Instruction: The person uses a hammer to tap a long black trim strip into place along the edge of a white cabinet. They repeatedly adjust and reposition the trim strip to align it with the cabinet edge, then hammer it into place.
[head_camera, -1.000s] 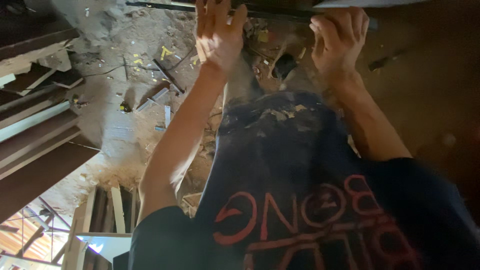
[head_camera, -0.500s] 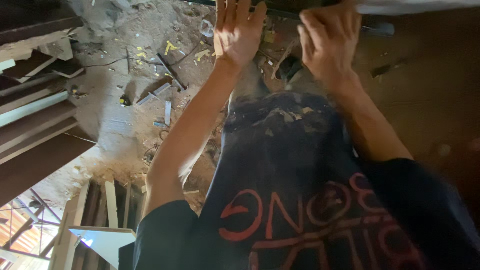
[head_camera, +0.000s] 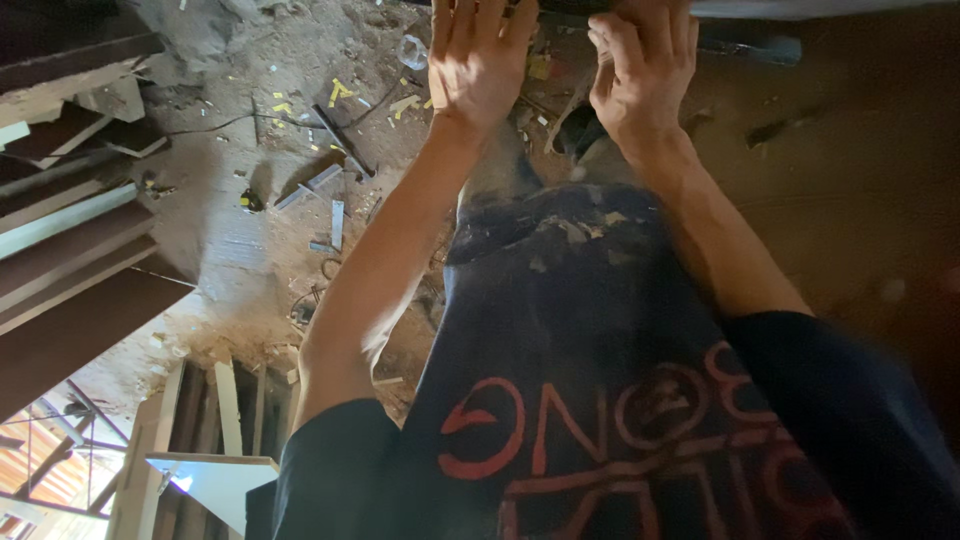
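Seen from above, looking down the body: a dark navy T-shirt with red print (head_camera: 600, 400) fills the lower middle, dusted with pale chips, probably fallen from work done overhead or in front. Behind it, a dusty earthen floor (head_camera: 250, 250) strewn with debris, and to the left a stack of dark brown wooden planks and pale boards (head_camera: 70, 250), laid flat, likely stored out of the way. Lower left, upright pale wooden slats (head_camera: 225, 400).

Both arms stretched forward toward a long dark flat bar or board edge (head_camera: 740, 45) along the top of the view, largely cut off by the frame. Left hand (head_camera: 478, 55) open, fingers spread and straight, palm turned to the bar, seemingly pressing or steadying. Right hand (head_camera: 645, 65) with fingers curled, apparently hooked over the bar edge; actual grip hidden, cannot tell for sure.

On the floor, short grey metal strips (head_camera: 322, 200) and small yellow scraps (head_camera: 340, 92), scattered.
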